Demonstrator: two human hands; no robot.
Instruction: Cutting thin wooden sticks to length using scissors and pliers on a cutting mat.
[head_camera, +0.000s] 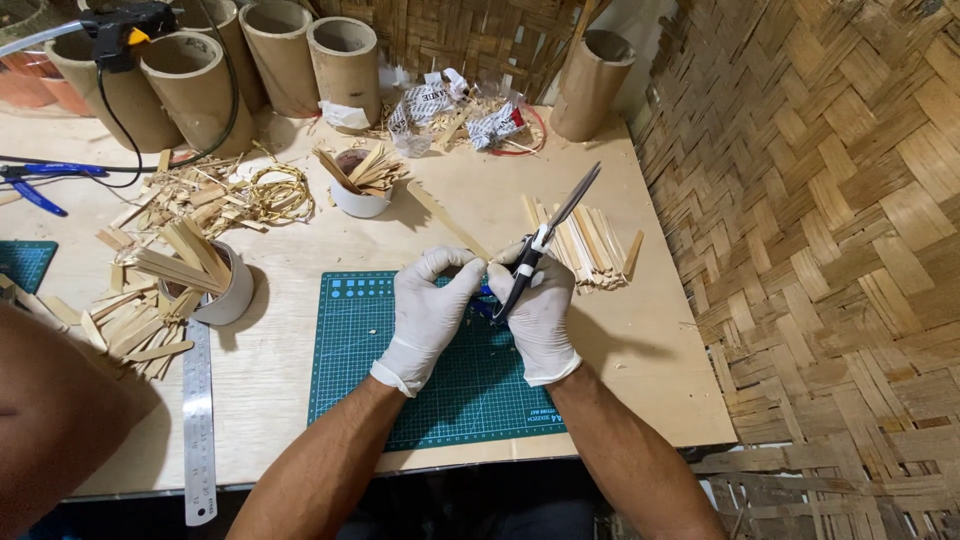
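Partly, gloved hands (485, 305) hide the scissors (545, 240).

Small blue item (484, 292) mostly hidden btwn gloved hands; ruler (198, 420) end cut off.

Plywood table (640, 340) with green mat (400, 350)

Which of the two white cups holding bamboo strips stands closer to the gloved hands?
The white cup just beyond the green cutting mat, its strips fanning upward. The other cup stands farther left, beside the steel ruler.
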